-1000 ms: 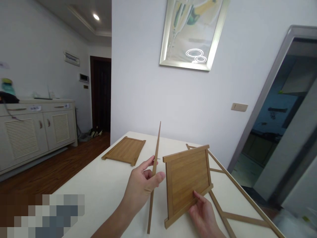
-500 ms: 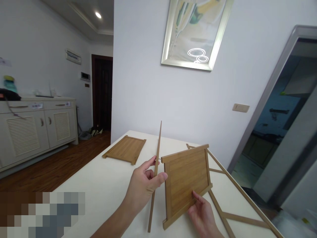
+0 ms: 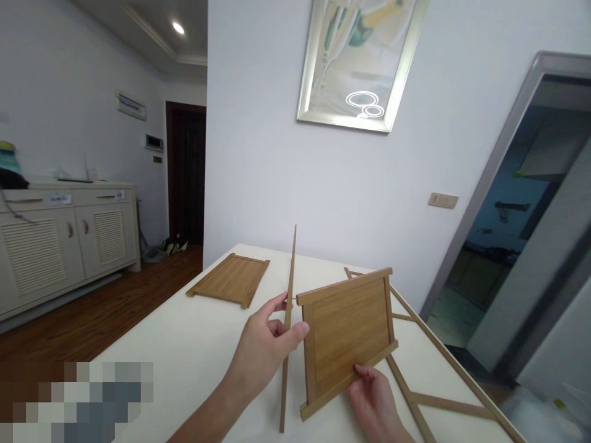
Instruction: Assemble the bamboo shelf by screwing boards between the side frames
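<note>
Left of the held panel [image 3: 353,326], cabinet labels [image 3: 60,199] bear illegible writing.

The raised panel [image 3: 351,335] is grained brown, the tabletop [image 3: 184,344] plain cream.

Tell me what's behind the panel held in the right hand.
Behind the panel, parts of a wooden frame show on the white table; whatever the panel covers cannot be seen.

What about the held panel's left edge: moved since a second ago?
Yes. The left edge of the held panel has shifted slightly left, judged against the framed wall picture.
</note>
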### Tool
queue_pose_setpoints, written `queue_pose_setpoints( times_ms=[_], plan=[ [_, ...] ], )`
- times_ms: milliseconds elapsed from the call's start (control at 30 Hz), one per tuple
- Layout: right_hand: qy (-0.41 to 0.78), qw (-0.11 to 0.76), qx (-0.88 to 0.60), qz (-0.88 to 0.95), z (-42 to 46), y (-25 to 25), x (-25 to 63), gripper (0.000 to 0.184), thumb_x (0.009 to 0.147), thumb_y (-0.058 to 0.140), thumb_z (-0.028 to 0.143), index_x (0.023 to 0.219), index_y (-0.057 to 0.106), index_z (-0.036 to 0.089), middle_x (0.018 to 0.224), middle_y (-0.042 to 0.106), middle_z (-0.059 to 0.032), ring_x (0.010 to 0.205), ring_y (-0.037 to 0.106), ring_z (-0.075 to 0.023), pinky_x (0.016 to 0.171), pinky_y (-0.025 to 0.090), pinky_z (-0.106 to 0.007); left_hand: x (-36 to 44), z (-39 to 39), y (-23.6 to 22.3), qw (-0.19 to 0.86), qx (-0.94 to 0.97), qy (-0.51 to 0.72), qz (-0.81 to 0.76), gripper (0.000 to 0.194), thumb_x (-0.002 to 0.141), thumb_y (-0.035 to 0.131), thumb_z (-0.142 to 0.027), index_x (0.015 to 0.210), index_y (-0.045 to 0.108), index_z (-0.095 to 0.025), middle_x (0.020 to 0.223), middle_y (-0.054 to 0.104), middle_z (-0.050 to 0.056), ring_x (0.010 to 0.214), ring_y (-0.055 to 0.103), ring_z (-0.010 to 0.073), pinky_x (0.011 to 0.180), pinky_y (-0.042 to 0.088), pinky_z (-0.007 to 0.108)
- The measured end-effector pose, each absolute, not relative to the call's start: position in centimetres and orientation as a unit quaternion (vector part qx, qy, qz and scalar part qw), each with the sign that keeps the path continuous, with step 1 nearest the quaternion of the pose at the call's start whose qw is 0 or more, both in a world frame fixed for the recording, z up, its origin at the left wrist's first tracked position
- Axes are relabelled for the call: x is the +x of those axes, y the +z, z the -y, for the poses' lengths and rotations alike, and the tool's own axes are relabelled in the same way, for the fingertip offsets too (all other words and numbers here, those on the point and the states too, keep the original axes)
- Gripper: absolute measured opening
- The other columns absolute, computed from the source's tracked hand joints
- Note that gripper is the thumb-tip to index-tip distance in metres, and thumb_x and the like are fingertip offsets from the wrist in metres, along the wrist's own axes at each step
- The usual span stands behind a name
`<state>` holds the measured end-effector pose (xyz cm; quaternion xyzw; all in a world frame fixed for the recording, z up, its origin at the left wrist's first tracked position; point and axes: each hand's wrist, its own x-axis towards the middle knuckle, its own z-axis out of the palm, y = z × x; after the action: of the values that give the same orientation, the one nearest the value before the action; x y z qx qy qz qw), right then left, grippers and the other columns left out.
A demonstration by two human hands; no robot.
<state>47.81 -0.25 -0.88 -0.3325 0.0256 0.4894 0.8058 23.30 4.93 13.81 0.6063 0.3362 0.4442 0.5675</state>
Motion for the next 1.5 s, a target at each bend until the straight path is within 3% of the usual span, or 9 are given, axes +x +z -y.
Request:
queue_pose_setpoints(
  times_ms=[100,233,500,667,933,1033,1167,1333,1500],
  plan=[
    [0.505,0.802,-0.318,-0.015,0.2,-1.7,47.7,0.038,0.060,0.052,-0.003,0.090,0.065,0.016,0.089,0.075,-0.0025,0.086,0.070,-0.0186,0.087,0.057,-0.034,23.2,-4.8,13.8,0.550,0.622,0.431,-0.352,0.073,0.074,0.071,-0.048,0.136,0.047,-0.017,0.106,0.068,0.006,0.062,0.061,0.0118,0.061,0.051,0.027],
    [0.571,0.751,-0.330,0.027,0.7,-2.3,47.4,0.029,0.061,0.059,-0.002,0.085,0.066,0.013,0.089,0.075,-0.0059,0.086,0.070,-0.0206,0.087,0.055,-0.038,22.8,-4.7,14.1,0.507,0.641,0.413,-0.401,0.080,0.070,0.068,-0.061,0.132,0.051,-0.014,0.065,0.066,0.000,0.060,0.063,0.0185,0.055,0.048,0.027],
    [0.604,0.731,-0.300,0.106,1.3,-2.5,48.0,0.042,0.055,0.062,-0.005,0.093,0.067,0.012,0.088,0.075,-0.0056,0.081,0.069,-0.0191,0.090,0.051,-0.043,21.3,-6.4,14.2,0.383,0.680,0.395,-0.484,0.087,0.065,0.055,-0.079,0.126,0.056,-0.016,0.050,0.062,0.000,0.039,0.050,0.0183,0.039,0.031,0.025],
    [0.605,0.727,-0.309,0.102,1.4,-2.4,48.0,0.045,0.052,0.060,-0.005,0.093,0.067,0.010,0.095,0.074,-0.0070,0.086,0.068,-0.0207,0.091,0.051,-0.043,20.3,-7.4,14.1,0.329,0.710,0.364,-0.505,0.075,0.074,0.049,-0.075,0.122,0.059,-0.018,0.050,0.063,-0.001,0.037,0.049,0.0176,0.042,0.034,0.026],
    [0.588,0.737,-0.318,0.100,1.3,-2.4,47.7,0.045,0.048,0.057,-0.007,0.088,0.066,0.010,0.095,0.073,-0.0067,0.086,0.068,-0.0202,0.092,0.051,-0.043,19.4,-8.1,14.0,0.281,0.748,0.330,-0.503,0.062,0.079,0.047,-0.066,0.119,0.063,-0.021,0.054,0.066,0.000,0.052,0.065,0.0237,0.053,0.046,0.030],
    [0.595,0.729,-0.320,0.106,1.3,-2.6,47.3,0.043,0.048,0.057,-0.007,0.087,0.066,0.009,0.092,0.073,-0.0075,0.084,0.068,-0.0199,0.089,0.052,-0.040,19.0,-8.2,13.8,0.280,0.761,0.337,-0.478,0.060,0.081,0.046,-0.064,0.125,0.061,-0.025,0.083,0.072,0.003,0.059,0.068,0.0212,0.059,0.049,0.031],
    [0.608,0.718,-0.318,0.119,1.4,-2.4,46.5,0.042,0.048,0.059,-0.008,0.086,0.067,0.008,0.090,0.073,-0.0079,0.085,0.067,-0.0194,0.089,0.052,-0.037,18.1,-9.1,13.2,0.281,0.778,0.327,-0.457,0.061,0.084,0.043,-0.065,0.131,0.057,-0.029,0.120,0.063,0.006,0.057,0.067,0.0163,0.061,0.052,0.032],
    [0.609,0.706,-0.324,0.160,1.6,-1.6,45.6,0.047,0.048,0.067,-0.008,0.091,0.068,0.009,0.105,0.072,-0.0116,0.097,0.067,-0.0240,0.093,0.050,-0.041,16.9,-10.2,12.3,0.289,0.781,0.309,-0.459,0.063,0.083,0.044,-0.069,0.128,0.059,-0.028,0.105,0.064,0.004,0.054,0.066,0.0169,0.056,0.052,0.031],
    [0.605,0.682,-0.371,0.176,1.5,-1.6,45.4,0.044,0.051,0.075,-0.003,0.092,0.068,0.009,0.096,0.073,-0.0101,0.089,0.069,-0.0235,0.084,0.053,-0.040,16.4,-10.3,12.1,0.266,0.784,0.304,-0.471,0.058,0.082,0.046,-0.068,0.118,0.066,-0.027,0.089,0.065,0.002,0.047,0.063,0.0166,0.048,0.049,0.029]
  ],
)
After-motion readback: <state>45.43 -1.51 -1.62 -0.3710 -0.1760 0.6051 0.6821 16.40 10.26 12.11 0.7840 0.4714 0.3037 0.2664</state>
